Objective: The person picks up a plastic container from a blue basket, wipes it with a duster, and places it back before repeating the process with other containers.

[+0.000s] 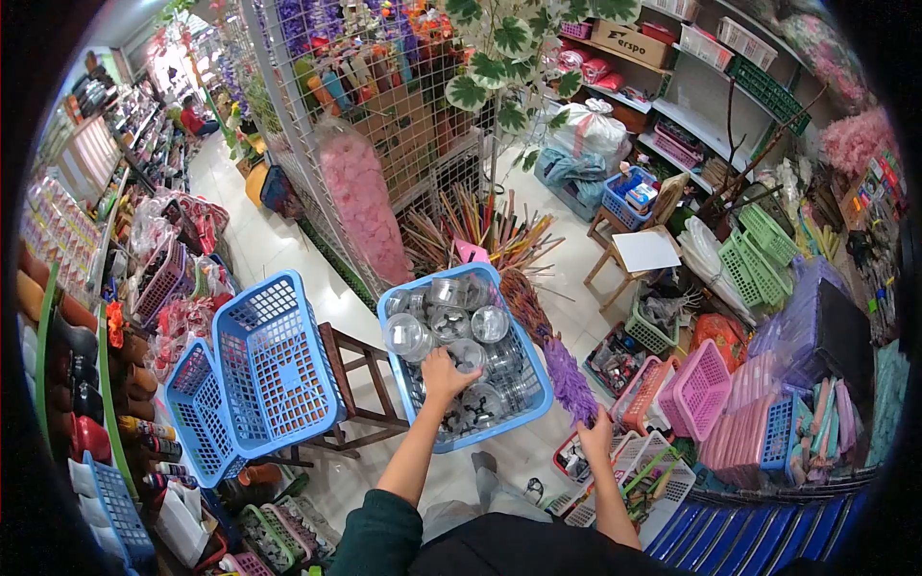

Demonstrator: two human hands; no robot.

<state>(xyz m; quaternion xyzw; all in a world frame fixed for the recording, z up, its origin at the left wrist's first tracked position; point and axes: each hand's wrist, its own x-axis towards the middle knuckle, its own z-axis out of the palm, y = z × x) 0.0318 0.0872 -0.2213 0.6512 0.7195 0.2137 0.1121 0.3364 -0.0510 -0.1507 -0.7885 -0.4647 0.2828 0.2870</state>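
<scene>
A blue plastic basket [533,384] in front of me holds several clear round jars, some stacked on others. Inside it, my left hand [448,374] is closed around the edge of a clear plastic jar [468,354]. My right hand [595,434], to the right of the basket, is closed on the lower end of a feather duster [569,376]. Its plumes are purple near my hand and brown farther up, slanting along the basket's right rim. The handle is mostly hidden in my fist.
Two blue baskets [279,360] stand at the left beside a dark wooden stool [360,379]. A wire rack [384,106] and a bundle of sticks [480,235] are beyond. Pink baskets [698,389] crowd the right. A person [197,117] is far down the aisle.
</scene>
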